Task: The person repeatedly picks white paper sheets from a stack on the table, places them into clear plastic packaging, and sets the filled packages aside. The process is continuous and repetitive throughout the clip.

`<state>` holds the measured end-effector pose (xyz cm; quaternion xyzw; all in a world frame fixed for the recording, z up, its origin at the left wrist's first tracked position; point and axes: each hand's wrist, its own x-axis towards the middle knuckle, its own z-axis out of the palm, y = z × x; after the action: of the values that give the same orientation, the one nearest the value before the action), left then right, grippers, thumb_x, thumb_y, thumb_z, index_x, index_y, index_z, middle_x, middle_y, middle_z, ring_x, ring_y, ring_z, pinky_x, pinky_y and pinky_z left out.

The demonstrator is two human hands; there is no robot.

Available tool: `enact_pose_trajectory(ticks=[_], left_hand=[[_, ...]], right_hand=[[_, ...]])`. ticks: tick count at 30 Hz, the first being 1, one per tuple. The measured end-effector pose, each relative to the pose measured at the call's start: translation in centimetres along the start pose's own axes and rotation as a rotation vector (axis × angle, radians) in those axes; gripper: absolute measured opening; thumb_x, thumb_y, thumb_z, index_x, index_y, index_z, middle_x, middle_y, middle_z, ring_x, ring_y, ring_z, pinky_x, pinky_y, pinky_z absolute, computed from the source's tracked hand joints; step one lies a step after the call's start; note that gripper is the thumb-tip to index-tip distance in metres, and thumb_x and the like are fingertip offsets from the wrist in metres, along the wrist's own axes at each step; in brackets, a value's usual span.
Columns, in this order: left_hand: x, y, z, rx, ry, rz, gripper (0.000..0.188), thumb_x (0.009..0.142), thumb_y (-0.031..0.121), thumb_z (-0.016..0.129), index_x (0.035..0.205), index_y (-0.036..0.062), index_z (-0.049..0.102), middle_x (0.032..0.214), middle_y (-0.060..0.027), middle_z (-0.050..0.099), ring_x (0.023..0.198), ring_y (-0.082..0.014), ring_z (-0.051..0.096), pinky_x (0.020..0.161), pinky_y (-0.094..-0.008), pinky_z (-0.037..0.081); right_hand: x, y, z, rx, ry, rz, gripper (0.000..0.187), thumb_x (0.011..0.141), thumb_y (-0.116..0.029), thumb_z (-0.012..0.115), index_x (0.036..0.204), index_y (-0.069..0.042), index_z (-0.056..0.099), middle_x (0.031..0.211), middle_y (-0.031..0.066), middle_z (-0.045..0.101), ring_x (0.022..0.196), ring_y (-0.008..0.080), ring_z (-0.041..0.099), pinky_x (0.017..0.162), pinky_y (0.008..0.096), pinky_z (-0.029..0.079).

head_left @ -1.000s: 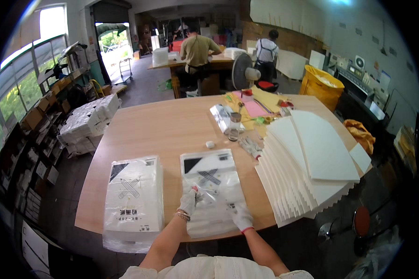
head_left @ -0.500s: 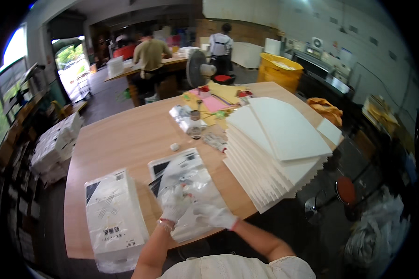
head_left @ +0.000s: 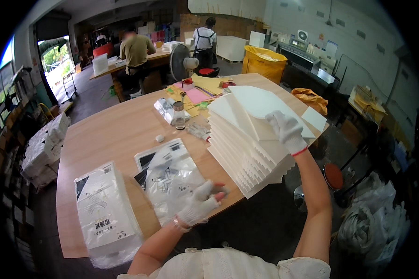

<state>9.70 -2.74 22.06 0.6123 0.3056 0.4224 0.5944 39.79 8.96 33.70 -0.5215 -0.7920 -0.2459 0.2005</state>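
Both my hands wear white gloves. My right hand [head_left: 286,132] is over the fanned stack of white paper [head_left: 251,158], its fingers curled on the near part of the top sheets [head_left: 260,100]. Those sheets look slightly raised, with a shaded face below. My left hand [head_left: 202,203] is open with bare fingertips apart, above the lower right part of a clear printed plastic bag [head_left: 165,174]; it holds nothing I can see. That bag lies on other bags with dark corners. To its left is a packed stack of white printed bags [head_left: 104,204].
On the wooden table [head_left: 102,139] lie a glass jar [head_left: 179,116], a small white lump [head_left: 159,138], a spare glove [head_left: 198,131] and yellow and pink paper [head_left: 195,95]. A fan [head_left: 179,63], a yellow bin [head_left: 263,65] and two people stand beyond. A red stool [head_left: 333,176] is at right.
My right hand has moved from the plastic bags up and right onto the paper stack. My left hand has shifted right and nearer, its fingers now apart. The whole view has shifted slightly.
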Motion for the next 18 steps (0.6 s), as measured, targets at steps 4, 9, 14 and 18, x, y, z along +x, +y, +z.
enact_pose_trajectory(ticks=[4, 9, 14, 18], left_hand=[[1.9, 3.2, 0.9, -1.198, -0.384, -0.199, 0.042, 0.092, 0.025, 0.052, 0.128, 0.0055, 0.041, 0.120, -0.0111, 0.054, 0.109, -0.0261, 0.054, 0.094, -0.0400, 0.044], [-0.3, 5.1, -0.1, -0.500, -0.136, -0.407, 0.053, 0.081, 0.010, 0.057, 0.130, 0.0021, 0.041, 0.119, -0.0126, 0.055, 0.111, -0.0235, 0.053, 0.093, -0.0382, 0.044], [-4.5, 5.0, 0.3, 0.160, -0.058, -0.075, 0.044, 0.079, 0.010, 0.057, 0.121, -0.0011, 0.053, 0.121, -0.0091, 0.054, 0.113, -0.0186, 0.049, 0.095, -0.0291, 0.039], [-6.1, -4.2, 5.5, 0.909, 0.064, 0.307, 0.091, 0.058, 0.017, 0.072, 0.137, 0.0013, 0.028, 0.141, -0.0284, 0.023, 0.128, -0.0508, 0.026, 0.106, -0.0554, 0.020]], right_hand=[[-4.4, -9.4, -6.3, -0.268, 0.155, -0.570, 0.022, 0.086, -0.015, 0.054, 0.105, -0.004, 0.060, 0.097, 0.0109, 0.061, 0.075, 0.0258, 0.061, 0.065, 0.0328, 0.052], [-12.9, -6.8, -8.9, 0.136, 0.120, -0.291, 0.020, 0.090, -0.022, 0.056, 0.095, -0.003, 0.058, 0.093, 0.0072, 0.060, 0.073, 0.0198, 0.061, 0.068, 0.0277, 0.051], [-16.1, -12.2, -1.0, 1.495, 0.065, 0.792, 0.036, 0.093, -0.026, 0.052, 0.114, 0.002, 0.054, 0.110, 0.0131, 0.059, 0.098, 0.0219, 0.058, 0.085, 0.0310, 0.047], [-18.2, -22.1, 4.0, 1.243, 0.166, 0.579, 0.058, 0.085, -0.021, 0.064, 0.127, 0.009, 0.038, 0.127, 0.0180, 0.047, 0.109, 0.0242, 0.051, 0.090, 0.0344, 0.043]])
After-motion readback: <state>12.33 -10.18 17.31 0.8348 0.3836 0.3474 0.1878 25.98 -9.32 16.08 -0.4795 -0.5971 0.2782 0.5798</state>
